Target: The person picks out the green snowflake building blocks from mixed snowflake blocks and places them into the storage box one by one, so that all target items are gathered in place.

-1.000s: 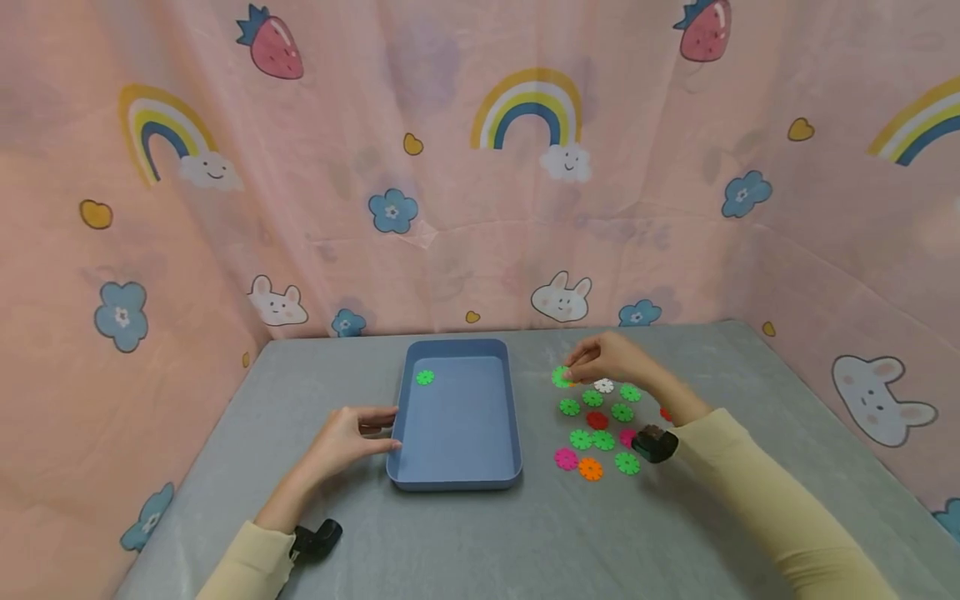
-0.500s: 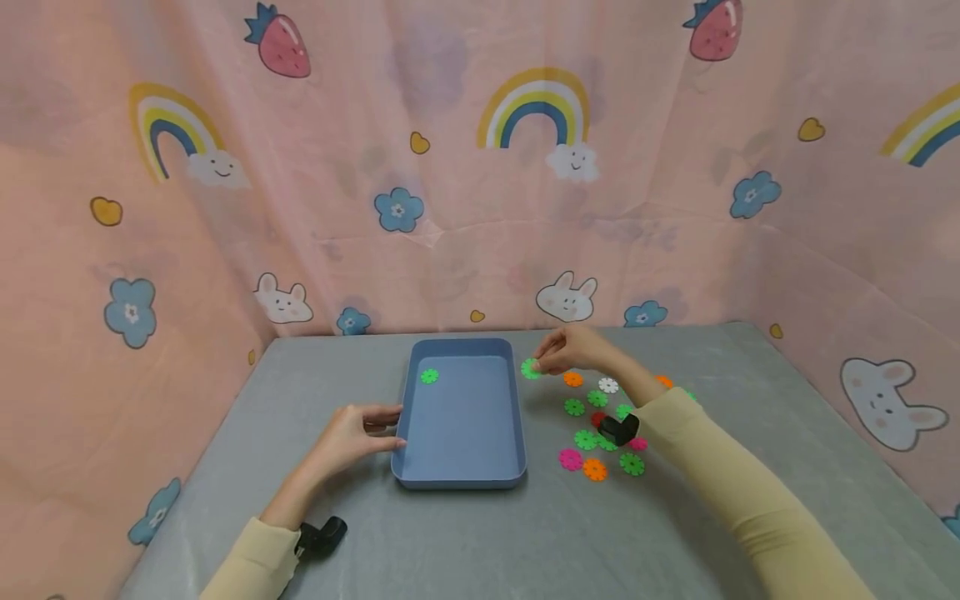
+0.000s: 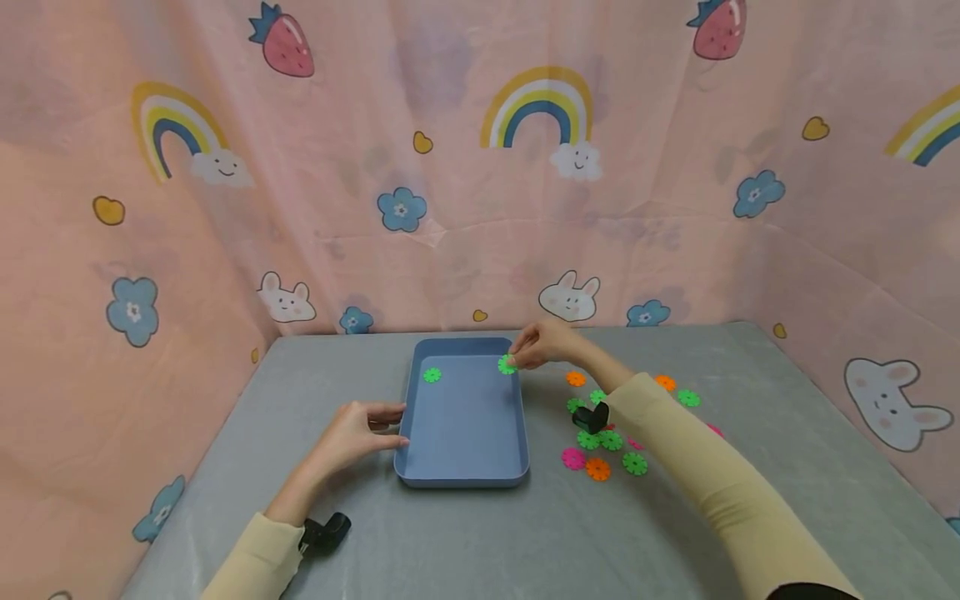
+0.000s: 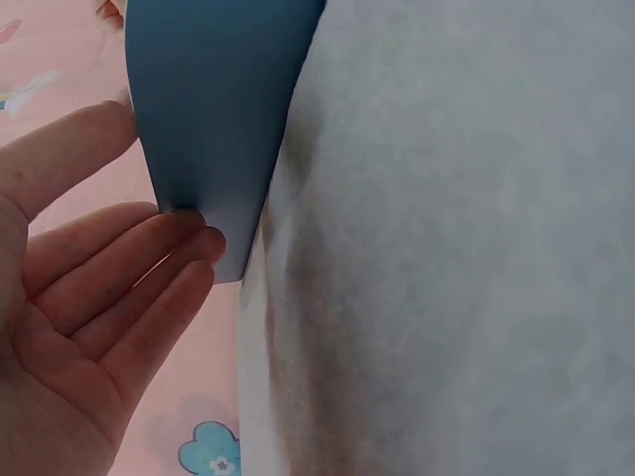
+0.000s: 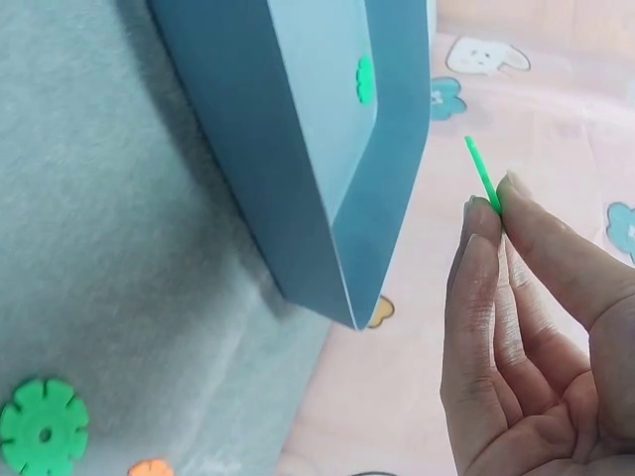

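At the left side of a blue-grey tray (image 3: 461, 485), my left hand (image 3: 362, 437) rests against the wall. Its straight fingertips (image 4: 189, 220) touch the outside near a corner in the left wrist view, with the thumb up at the rim. My right hand (image 3: 546, 343) pinches a bright green notched plastic disc (image 3: 506, 365) between thumb and fingers. This disc (image 5: 483, 174) is seen edge-on in the right wrist view, raised near the tray's far right corner. One green disc (image 3: 432, 375) lies inside the tray at the back left.
Right of the tray, several notched discs lie scattered on the grey table, among them a pink disc (image 3: 573, 458), an orange disc (image 3: 597, 469) and a green disc (image 3: 688, 398). My right forearm covers part of the group. A pink patterned curtain (image 3: 480, 250) stands behind the table.
My right hand has carried the green disc left from the scattered discs to the tray's right rim. The left hand stays at the tray's side. The head view has shifted slightly.
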`<state>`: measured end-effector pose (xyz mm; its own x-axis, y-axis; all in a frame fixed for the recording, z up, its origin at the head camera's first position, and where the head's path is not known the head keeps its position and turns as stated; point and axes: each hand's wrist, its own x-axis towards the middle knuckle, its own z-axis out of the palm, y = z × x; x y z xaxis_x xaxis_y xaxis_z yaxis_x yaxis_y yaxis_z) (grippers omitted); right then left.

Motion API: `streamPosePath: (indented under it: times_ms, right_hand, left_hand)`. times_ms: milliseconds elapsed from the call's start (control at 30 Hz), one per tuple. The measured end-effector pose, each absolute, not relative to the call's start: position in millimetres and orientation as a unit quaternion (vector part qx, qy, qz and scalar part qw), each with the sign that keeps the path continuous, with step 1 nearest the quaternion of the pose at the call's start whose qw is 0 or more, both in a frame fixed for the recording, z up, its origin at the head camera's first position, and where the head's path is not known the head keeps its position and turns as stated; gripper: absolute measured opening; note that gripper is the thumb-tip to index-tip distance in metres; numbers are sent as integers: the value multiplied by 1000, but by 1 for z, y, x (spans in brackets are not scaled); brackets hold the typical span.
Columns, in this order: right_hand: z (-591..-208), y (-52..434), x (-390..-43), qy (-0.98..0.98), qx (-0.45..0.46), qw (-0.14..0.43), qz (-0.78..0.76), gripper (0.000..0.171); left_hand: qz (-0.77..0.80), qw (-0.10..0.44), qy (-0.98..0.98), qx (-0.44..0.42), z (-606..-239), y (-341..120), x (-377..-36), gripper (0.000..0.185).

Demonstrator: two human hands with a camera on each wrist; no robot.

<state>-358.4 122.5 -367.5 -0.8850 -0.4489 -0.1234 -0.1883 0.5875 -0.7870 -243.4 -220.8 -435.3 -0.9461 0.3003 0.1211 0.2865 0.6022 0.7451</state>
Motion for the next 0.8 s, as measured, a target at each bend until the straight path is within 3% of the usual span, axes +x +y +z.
streamPosePath:
  times_ms: [800]
  right_hand:
    - [-385, 81, -381, 877, -159, 173, -418, 23]
  left_hand:
    - [412, 35, 893, 176, -427, -219, -244, 59]
